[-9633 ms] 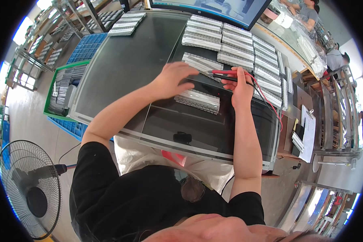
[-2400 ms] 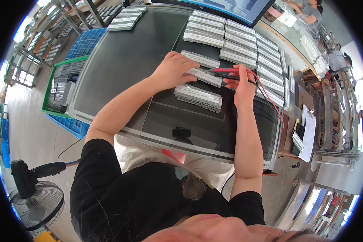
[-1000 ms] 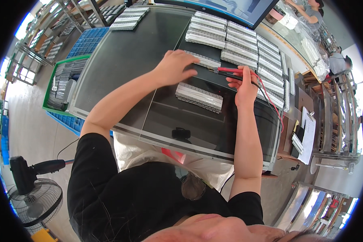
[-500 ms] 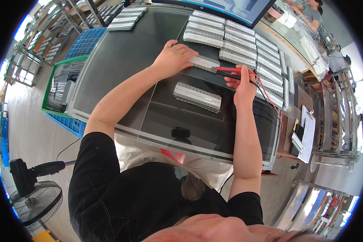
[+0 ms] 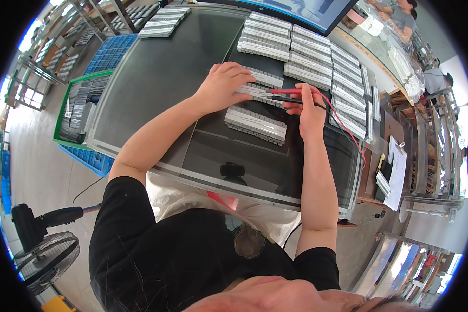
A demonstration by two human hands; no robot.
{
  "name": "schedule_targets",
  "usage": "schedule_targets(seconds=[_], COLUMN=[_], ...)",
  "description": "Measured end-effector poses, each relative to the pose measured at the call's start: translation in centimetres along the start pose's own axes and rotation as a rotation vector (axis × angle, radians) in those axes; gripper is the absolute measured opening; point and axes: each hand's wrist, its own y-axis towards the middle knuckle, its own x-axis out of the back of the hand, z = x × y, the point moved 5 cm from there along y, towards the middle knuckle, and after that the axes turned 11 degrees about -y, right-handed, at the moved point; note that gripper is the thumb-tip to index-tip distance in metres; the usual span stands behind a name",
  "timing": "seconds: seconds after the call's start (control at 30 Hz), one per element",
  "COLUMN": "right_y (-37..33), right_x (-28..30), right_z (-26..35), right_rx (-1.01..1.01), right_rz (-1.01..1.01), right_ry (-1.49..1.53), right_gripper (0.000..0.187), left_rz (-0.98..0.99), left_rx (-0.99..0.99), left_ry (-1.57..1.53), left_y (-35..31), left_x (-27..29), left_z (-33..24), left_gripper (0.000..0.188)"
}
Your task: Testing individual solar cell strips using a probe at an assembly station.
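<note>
My left hand (image 5: 222, 86) grips the left end of a narrow grey-and-white strip (image 5: 257, 93) with toothed edges, its fingers partly covering that end. My right hand (image 5: 308, 108) is closed around a red test probe (image 5: 288, 91) and a black test probe (image 5: 286, 99) together, both pointing left. Their tips are at the middle of the strip, touching or just above it; I cannot tell which. Just beyond lies another such strip (image 5: 268, 79). Closer to me, a small stack of similar strips (image 5: 255, 125) rests on the dark glossy tabletop (image 5: 229, 156).
Rows of stacked strips (image 5: 309, 67) fill the back right, below a monitor (image 5: 317, 13). Another stack (image 5: 164, 23) sits at the far left. A green crate (image 5: 62, 122) of dark parts stands left of the table. Red and black leads (image 5: 348, 132) trail right. A clipboard (image 5: 395, 171) lies beyond.
My left hand has come nearer to me and now holds a strip in front of the one at the back. The probes have shifted left and slightly nearer, onto this strip's area.
</note>
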Motion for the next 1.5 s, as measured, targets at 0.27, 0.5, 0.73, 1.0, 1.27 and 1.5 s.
schedule_targets(seconds=[0.27,0.5,0.73,1.0,1.27,1.5], right_y=[-0.2,-0.2,0.0,-0.1,0.1,0.2], right_x=[-0.6,-0.9,-0.7,-0.2,0.6,0.8], right_z=[0.0,-0.2,-0.2,0.0,0.3,0.3], right_rx=[0.027,0.021,0.024,0.017,0.056,0.063], right_rz=[0.037,0.028,0.012,-0.035,-0.105,-0.098], right_ry=[0.005,-0.018,-0.015,0.106,0.179,0.174], right_gripper=[0.029,0.029,0.029,0.028,0.029,0.029], left_rz=[0.094,0.151,0.141,0.151,0.227,0.234], left_rx=[0.188,0.232,0.221,0.249,0.244,0.26], left_ry=[-0.023,-0.038,-0.058,-0.078,-0.267,-0.232], left_y=[-0.5,-0.4,-0.1,-0.2,-1.0,-2.1], left_x=[-0.6,-0.8,-0.7,-0.5,1.5,1.7], left_z=[1.2,1.4,1.2,1.4,-1.4,-3.6], left_gripper=[0.042,0.041,0.039,0.037,0.037,0.04])
